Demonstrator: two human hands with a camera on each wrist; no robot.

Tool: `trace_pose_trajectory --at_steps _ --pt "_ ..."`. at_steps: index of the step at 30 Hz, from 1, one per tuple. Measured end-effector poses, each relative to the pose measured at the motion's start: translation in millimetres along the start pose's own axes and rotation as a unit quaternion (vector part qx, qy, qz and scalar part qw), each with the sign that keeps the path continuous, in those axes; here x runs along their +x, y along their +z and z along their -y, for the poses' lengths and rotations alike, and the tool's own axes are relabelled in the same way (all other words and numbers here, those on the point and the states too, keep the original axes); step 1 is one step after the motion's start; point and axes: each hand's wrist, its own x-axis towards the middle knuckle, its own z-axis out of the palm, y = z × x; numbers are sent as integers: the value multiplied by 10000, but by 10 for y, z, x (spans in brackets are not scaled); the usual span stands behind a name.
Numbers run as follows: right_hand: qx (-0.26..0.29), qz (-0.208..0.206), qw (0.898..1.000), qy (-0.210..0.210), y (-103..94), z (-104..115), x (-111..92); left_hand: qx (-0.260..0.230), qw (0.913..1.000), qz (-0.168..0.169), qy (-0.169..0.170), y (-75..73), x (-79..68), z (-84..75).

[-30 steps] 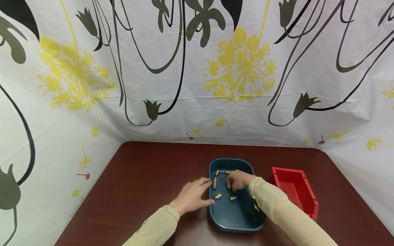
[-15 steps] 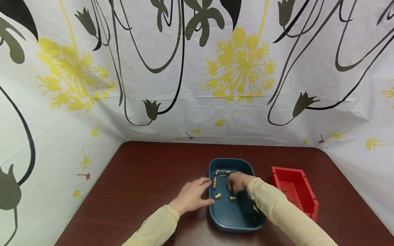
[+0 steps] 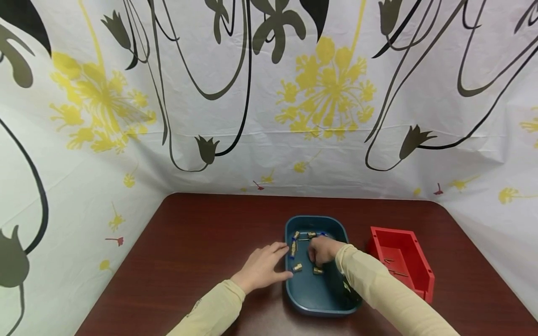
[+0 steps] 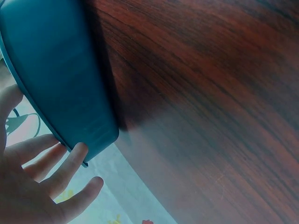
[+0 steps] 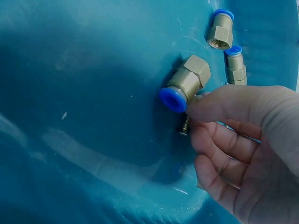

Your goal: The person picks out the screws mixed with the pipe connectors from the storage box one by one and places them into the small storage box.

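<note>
My left hand rests its spread, fairly straight fingers at the left rim of a blue-green tray; the left wrist view shows fingertips against the tray's outer edge. Inside the tray, my right hand has its thumb and fingers curled together. In the right wrist view they pinch a small brass-coloured screw, its upper part hidden by the thumb. Right beside the thumb tip lies a brass push-in fitting with a blue collar. Two more such fittings, one of them an upper fitting, lie beyond the thumb.
Several fittings, including a brass fitting, lie along the tray's left side and far end, with a thin screw among them. To the right, a red bin holds a few screws. Both containers stand on a dark wooden table.
My right hand has shifted slightly inside the tray, leftward and nearer to me, its fingers still curled. My left hand stays at the rim.
</note>
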Motion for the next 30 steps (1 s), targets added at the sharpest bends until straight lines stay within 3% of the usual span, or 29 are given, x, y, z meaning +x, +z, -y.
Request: trace_pose_trajectory --at_steps 9,22,30 --pt "109 -210 9997 52 56 -24 58 1 10000 -18 -3 -8 2 -9" --pt "150 -228 9993 -269 62 -42 75 -98 9999 52 -44 -13 -9 -16" --pt "341 -269 9959 -793 -64 -65 30 -114 9999 86 -75 -21 -9 -17"
